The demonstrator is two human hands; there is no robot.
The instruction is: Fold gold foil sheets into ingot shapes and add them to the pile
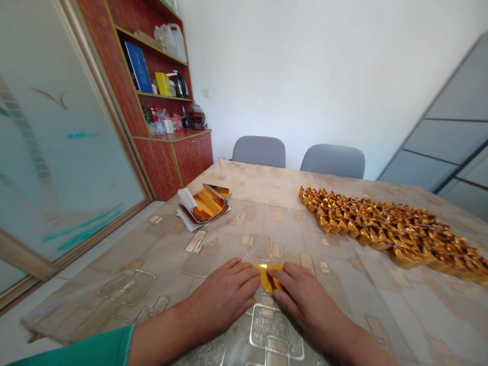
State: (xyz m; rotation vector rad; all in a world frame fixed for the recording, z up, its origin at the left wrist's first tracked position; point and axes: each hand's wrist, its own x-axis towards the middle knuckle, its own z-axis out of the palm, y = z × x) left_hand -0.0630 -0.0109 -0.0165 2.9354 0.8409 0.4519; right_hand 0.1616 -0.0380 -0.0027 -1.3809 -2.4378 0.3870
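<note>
A partly folded sheet of gold foil paper (266,279) lies on the table between my two hands. My left hand (231,292), fingers together and bent, is closed on its left end and covers that part. My right hand (299,295) grips the right side between thumb and fingers, with a fold showing beside the fingertips. Farther away on the left is a loose stack of gold foil sheets (209,204) with curled edges and white backing. To the right, rows of folded gold paper ingots (381,226) stand packed together.
A patterned cloth covers the table (160,254). Two grey chairs (259,150) stand at its far edge, before a white wall. A red-brown cabinet (156,157) with filled shelves is at the back left, next to a frosted sliding door (64,152).
</note>
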